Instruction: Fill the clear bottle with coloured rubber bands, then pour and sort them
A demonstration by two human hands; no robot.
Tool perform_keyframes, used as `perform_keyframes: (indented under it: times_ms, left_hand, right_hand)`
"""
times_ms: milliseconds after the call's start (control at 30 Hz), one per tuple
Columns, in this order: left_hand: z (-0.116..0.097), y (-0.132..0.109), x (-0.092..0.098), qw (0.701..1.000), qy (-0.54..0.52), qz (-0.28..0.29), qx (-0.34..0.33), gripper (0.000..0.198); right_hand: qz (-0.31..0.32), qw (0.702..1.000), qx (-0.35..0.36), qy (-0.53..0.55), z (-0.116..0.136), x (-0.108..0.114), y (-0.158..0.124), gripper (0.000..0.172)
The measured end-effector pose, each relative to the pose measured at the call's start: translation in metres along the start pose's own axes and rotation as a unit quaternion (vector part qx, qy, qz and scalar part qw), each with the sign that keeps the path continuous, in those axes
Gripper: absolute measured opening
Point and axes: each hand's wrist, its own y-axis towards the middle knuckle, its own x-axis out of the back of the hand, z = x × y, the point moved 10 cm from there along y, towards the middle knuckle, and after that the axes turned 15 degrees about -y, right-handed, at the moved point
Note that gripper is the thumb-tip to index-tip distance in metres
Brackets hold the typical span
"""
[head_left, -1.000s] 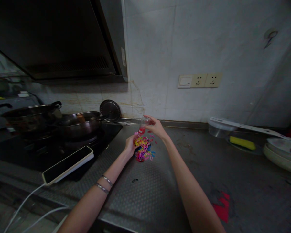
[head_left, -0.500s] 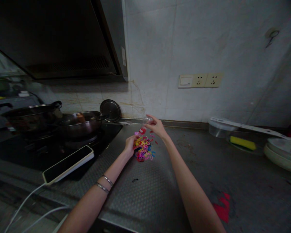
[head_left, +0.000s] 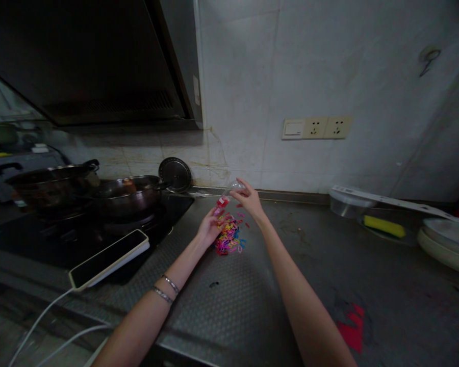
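Observation:
My right hand (head_left: 248, 198) grips a clear plastic container (head_left: 234, 187) between thumb and fingers, tilted above the counter. Red pieces with a whitish patch (head_left: 222, 201) show at its lower left end. Close to that end is my left hand (head_left: 210, 227), its fingers bent around a small pink piece (head_left: 217, 210) whose exact kind is hard to make out. Beneath both hands lies a loose pile of small colourful clip-like pieces (head_left: 229, 237) in yellow, pink, red and blue. The left hand covers part of the pile.
To the left, two metal pans (head_left: 126, 196) stand on a black stove (head_left: 72, 229), with a phone (head_left: 109, 257) in front. At right are a clear tub (head_left: 344, 204), a yellow sponge (head_left: 384, 227) and stacked plates (head_left: 447, 244). Red scraps (head_left: 352, 329) lie nearer me.
The container has tipped further, its red end swinging left toward my left hand. My left hand has lifted slightly and turned, with its fingers over the pile's upper edge.

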Motion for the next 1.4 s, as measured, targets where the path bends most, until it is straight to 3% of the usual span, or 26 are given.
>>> perform_keyframes:
  times_ms: [167, 300, 567, 767, 933, 1200, 1400]
  left_hand:
    - [0.009, -0.006, -0.021, 0.995, -0.033, 0.091, 0.027, 0.074]
    - [0.018, -0.007, -0.02, 0.992, -0.009, 0.108, 0.06, 0.079]
    - [0.011, 0.0, -0.012, 0.996, 0.012, 0.08, 0.043, 0.066]
    - [0.006, 0.002, 0.01, 0.998, 0.029, -0.026, 0.039, 0.042]
    - [-0.012, 0.003, 0.029, 0.98, 0.163, -0.112, -0.025, 0.036]
    - [-0.032, -0.001, 0.022, 0.951, 0.272, -0.116, -0.094, 0.024]
    - [-0.033, -0.002, 0.007, 0.932, 0.34, -0.073, -0.104, 0.036]
  right_hand:
    - [0.053, 0.998, 0.03, 0.011, 0.002, -0.02, -0.002, 0.063]
    - [0.082, 0.996, 0.039, 0.012, 0.002, -0.029, -0.005, 0.059]
    - [0.023, 1.0, 0.011, 0.018, -0.004, -0.015, -0.001, 0.062]
    - [-0.009, 1.0, 0.024, 0.001, 0.004, -0.001, 0.0, 0.065]
    - [0.003, 0.999, 0.043, -0.027, 0.008, 0.001, 0.003, 0.064]
    - [0.033, 0.998, 0.027, -0.037, 0.006, -0.007, 0.001, 0.064]
    - [0.025, 0.998, 0.024, -0.043, 0.005, -0.005, 0.001, 0.063]
